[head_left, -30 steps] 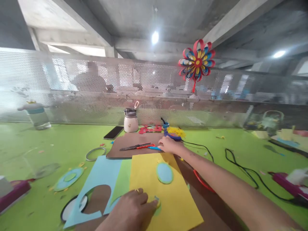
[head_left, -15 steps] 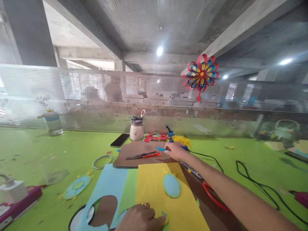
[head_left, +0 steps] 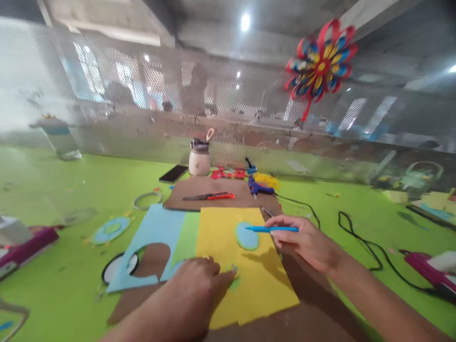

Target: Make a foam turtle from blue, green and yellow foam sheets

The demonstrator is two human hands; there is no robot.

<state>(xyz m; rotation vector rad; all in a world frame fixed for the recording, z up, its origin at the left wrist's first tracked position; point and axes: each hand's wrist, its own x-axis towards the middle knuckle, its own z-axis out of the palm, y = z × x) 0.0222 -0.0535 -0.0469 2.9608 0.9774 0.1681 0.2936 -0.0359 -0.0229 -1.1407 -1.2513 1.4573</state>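
Observation:
My right hand (head_left: 309,241) holds a blue pen (head_left: 271,229) level above the right edge of a yellow paper sheet (head_left: 245,280). The pen tip points left at a light blue oval cutout with a green rim (head_left: 246,236) lying on that sheet. My left hand (head_left: 192,294) presses down on the sheet's near left part, its fingertips on a small green piece (head_left: 233,280). A light blue sheet with a cut-out hole (head_left: 149,242) and a green sheet (head_left: 188,237) lie to the left, all on brown cardboard (head_left: 228,192).
Red-handled scissors (head_left: 210,195), a blue glue gun (head_left: 259,186) with a black cord (head_left: 356,237), a white jar (head_left: 199,159) and a phone (head_left: 173,174) lie farther back on the green table (head_left: 71,190). A perforated screen (head_left: 142,109) with a paper flower (head_left: 320,64) bounds the far side.
My right hand picked up the blue pen from beside the scissors and drew back toward me, over the yellow sheet. The view tilted downward. My left hand stayed on the sheet.

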